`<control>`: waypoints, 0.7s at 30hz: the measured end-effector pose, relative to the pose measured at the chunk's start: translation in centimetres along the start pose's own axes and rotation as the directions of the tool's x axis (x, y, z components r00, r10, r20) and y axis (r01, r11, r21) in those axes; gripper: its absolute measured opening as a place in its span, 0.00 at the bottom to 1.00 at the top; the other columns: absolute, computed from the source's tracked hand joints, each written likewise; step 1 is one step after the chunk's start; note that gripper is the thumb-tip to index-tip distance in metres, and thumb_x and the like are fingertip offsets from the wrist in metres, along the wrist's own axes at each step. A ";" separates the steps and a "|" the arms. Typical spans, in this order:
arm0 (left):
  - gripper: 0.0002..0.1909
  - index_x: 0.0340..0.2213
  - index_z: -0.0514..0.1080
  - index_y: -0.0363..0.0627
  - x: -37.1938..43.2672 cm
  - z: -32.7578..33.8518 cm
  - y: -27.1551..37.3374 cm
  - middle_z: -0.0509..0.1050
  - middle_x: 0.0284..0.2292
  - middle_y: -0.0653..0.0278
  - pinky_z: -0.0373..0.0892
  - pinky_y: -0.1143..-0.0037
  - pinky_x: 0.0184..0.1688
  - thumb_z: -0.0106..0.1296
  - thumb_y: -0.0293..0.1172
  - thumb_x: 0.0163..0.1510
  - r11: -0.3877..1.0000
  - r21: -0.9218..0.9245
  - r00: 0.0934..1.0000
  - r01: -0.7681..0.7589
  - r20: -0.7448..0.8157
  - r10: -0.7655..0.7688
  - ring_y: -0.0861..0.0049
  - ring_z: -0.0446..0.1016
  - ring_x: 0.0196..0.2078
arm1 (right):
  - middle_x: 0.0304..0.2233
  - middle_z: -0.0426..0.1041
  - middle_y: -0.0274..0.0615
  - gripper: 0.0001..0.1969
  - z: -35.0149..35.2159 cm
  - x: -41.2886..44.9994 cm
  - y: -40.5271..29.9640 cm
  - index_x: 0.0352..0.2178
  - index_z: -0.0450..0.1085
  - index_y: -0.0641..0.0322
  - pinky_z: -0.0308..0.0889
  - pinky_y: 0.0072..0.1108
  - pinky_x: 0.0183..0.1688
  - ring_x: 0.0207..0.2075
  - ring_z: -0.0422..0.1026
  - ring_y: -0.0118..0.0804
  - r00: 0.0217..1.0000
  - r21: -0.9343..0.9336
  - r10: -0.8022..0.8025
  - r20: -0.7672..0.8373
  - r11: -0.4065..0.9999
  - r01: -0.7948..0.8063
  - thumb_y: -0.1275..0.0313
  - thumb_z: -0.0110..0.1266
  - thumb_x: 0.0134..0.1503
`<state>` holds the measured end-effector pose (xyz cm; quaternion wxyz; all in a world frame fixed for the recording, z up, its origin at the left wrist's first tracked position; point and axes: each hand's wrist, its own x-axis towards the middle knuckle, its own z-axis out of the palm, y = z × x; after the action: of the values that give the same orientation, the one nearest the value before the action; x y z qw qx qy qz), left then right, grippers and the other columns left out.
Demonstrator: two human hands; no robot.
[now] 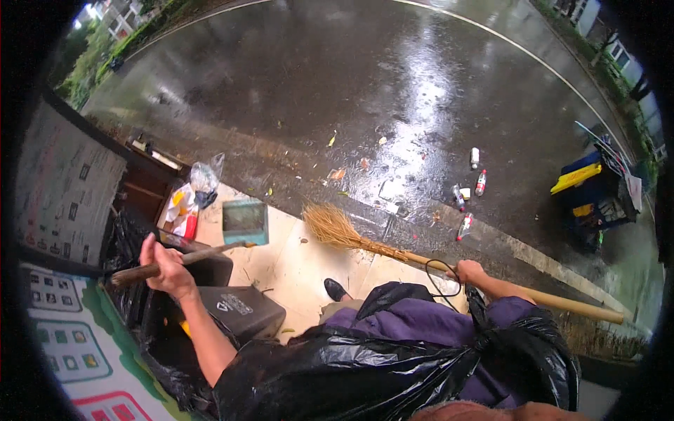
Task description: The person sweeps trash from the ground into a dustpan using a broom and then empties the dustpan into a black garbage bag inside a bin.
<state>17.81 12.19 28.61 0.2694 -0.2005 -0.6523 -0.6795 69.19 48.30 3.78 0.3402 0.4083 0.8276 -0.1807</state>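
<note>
My left hand grips a wooden stick, one finger lifted off it. The stick's far end meets the near edge of a teal dustpan, which rests on the pale tiles. Across on the right, my right hand holds the long wooden handle of a straw broom. A thin black cord loop hangs from the handle beside that hand. The broom's bristles lie over the tile edge, next to the wet kerb. Black plastic sheeting covers part of my purple clothing.
Dark waste bins with black bin liners stand by my left arm. Wrappers and plastic bags lie beyond the dustpan. Several bottles and fallen leaves litter the wet road. A loaded cart or bin stands at right.
</note>
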 end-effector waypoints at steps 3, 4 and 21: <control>0.09 0.37 0.68 0.36 0.3 -1.5 -6.1 0.65 0.19 0.69 0.56 0.87 0.15 0.43 0.24 0.53 0.990 0.102 0.995 0.095 -0.010 -0.095 0.89 0.57 0.13 | 0.29 0.73 0.53 0.24 -2.1 -1.5 -2.6 0.26 0.74 0.62 0.68 0.35 0.37 0.33 0.72 0.50 0.999 -0.044 0.011 -0.052 0.999 -0.013 0.49 0.49 0.47; 0.11 0.39 0.68 0.37 -0.3 -3.5 -9.4 0.66 0.21 0.68 0.58 0.86 0.16 0.44 0.26 0.54 0.974 0.157 0.987 0.161 0.000 -0.163 0.88 0.59 0.15 | 0.29 0.73 0.51 0.22 -2.9 -2.4 -4.3 0.26 0.74 0.62 0.68 0.34 0.37 0.33 0.73 0.50 0.997 -0.048 0.044 -0.056 0.998 -0.047 0.51 0.48 0.47; 0.37 0.53 0.51 0.57 -17.1 -20.4 -24.2 0.51 0.55 0.51 0.65 0.58 0.43 0.54 0.52 0.45 0.116 0.057 0.125 0.992 -0.215 -0.969 0.47 0.56 0.53 | 0.34 0.72 0.53 0.29 2.0 -5.3 -9.0 0.32 0.72 0.63 0.67 0.33 0.38 0.37 0.71 0.51 0.962 0.003 0.229 0.149 0.973 -0.232 0.45 0.50 0.45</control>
<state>17.49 -6.18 -2.34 -0.1876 0.3475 -0.6640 -0.6349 65.11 38.81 6.29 0.4151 0.4906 0.7452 -0.1780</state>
